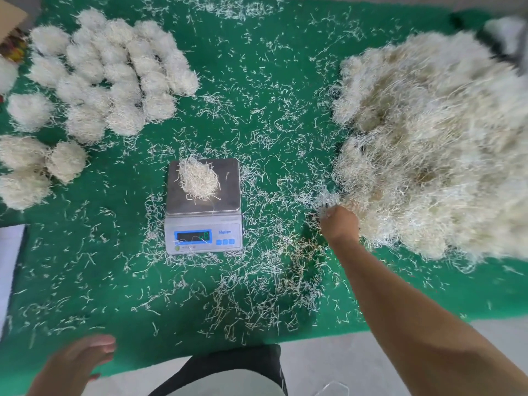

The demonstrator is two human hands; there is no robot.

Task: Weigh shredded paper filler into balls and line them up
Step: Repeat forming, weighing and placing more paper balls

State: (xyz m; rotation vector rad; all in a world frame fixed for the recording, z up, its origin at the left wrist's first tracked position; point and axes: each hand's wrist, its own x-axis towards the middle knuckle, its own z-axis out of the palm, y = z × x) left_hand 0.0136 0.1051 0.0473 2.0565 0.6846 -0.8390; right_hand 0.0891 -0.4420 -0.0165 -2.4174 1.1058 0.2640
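A small digital scale (pixel 183 205) stands mid-mat with a loose tuft of shredded paper (pixel 199 180) on its steel pan. A big heap of cream shredded paper (pixel 434 144) fills the right side. My right hand (pixel 339 222) reaches to the heap's near-left edge, fingers curled around a pinch of shreds. Several finished paper balls (pixel 114 75) lie in rows at the upper left, with more balls (pixel 34 167) at the far left. My left hand (pixel 77 364) hovers at the bottom left with relaxed fingers, holding nothing.
A green mat (pixel 85 252) covers the floor, strewn with loose shreds. A cardboard box (pixel 11 21) sits at the top left corner. A white sheet (pixel 8 258) lies at the left edge. My dark-clothed knee (pixel 237 364) is at the bottom centre.
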